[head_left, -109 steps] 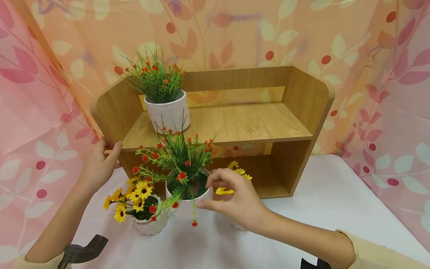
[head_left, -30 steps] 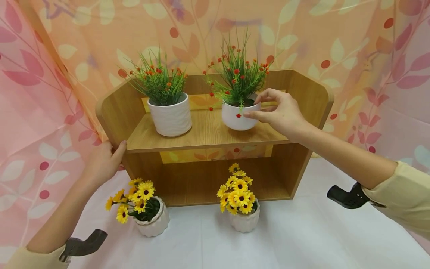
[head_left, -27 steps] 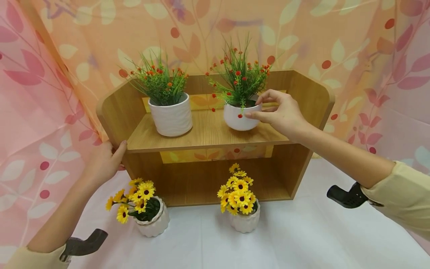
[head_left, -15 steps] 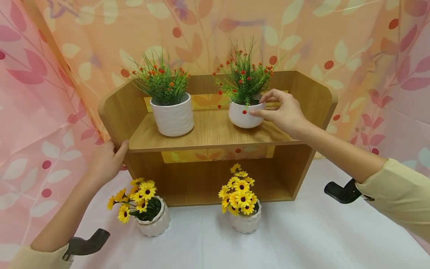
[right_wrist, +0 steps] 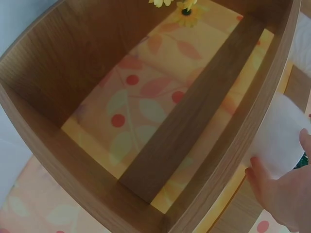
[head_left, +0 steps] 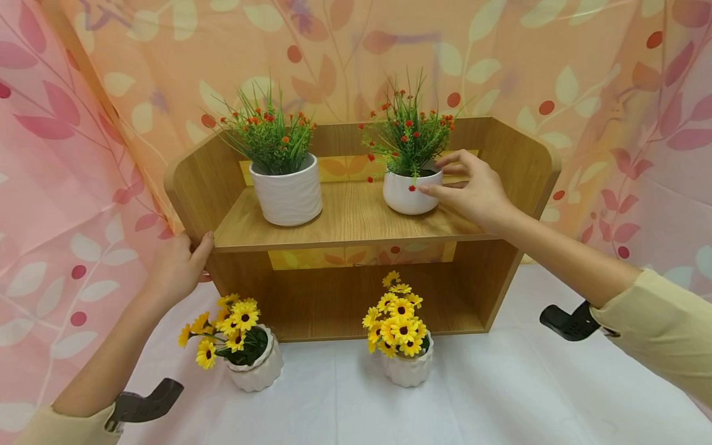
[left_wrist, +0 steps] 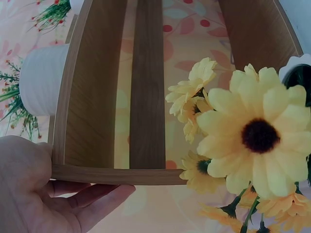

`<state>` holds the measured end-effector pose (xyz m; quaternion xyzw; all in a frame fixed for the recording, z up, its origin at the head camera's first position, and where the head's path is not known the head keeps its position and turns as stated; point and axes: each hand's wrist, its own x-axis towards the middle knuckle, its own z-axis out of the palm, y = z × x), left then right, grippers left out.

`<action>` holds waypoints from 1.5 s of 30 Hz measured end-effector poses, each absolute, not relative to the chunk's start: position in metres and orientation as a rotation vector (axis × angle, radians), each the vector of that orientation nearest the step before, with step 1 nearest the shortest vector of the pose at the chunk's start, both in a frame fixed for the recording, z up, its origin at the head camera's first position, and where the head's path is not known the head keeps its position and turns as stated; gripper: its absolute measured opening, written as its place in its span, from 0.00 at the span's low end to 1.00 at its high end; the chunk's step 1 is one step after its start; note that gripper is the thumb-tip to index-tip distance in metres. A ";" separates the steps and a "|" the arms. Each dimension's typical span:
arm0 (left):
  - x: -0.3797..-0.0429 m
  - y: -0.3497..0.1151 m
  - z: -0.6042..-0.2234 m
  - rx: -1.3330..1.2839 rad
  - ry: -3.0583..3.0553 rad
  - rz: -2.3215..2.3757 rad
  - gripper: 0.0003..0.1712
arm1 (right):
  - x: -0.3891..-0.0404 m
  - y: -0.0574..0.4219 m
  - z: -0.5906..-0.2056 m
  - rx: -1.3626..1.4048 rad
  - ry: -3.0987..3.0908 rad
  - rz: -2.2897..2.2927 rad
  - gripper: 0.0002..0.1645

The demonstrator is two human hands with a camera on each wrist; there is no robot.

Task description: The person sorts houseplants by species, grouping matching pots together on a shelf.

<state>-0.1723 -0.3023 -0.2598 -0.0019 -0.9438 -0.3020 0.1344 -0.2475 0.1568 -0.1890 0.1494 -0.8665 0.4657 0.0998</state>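
In the head view, my right hand (head_left: 481,193) pinches the right rim of a round white pot (head_left: 402,196), thumb in front and fingers at the rim. Green grass and small red flowers fill that potted plant, which stands upright on the upper board of a wooden shelf (head_left: 350,216). My left hand (head_left: 175,266) grips the shelf's left side panel, thumb at its front edge; the left wrist view shows its fingers along the outer face. Left on the same board is a taller, ribbed white pot (head_left: 286,194) with grass and orange-red flowers.
Two scalloped white pots with yellow daisies stand on the white tablecloth (head_left: 334,395) before the shelf: a left daisy pot (head_left: 256,371) and a right daisy pot (head_left: 408,369). Flowered cloth (head_left: 356,55) hangs close behind and at both sides.
My right hand has carried the round potted plant from before the shelf up onto the upper board, then slightly right. My left hand has kept hold of the side panel.
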 end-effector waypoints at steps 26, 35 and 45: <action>-0.172 -0.303 -0.258 -0.005 -2.755 -0.902 0.39 | -0.177 0.151 -0.224 0.520 -2.490 1.480 0.33; -0.173 -0.304 -0.259 0.018 -2.760 -0.955 0.41 | -0.163 0.154 -0.253 0.611 -2.341 1.464 0.28; -0.171 -0.303 -0.259 0.030 -2.711 -1.101 0.42 | -0.154 0.160 -0.286 0.594 -2.384 1.503 0.28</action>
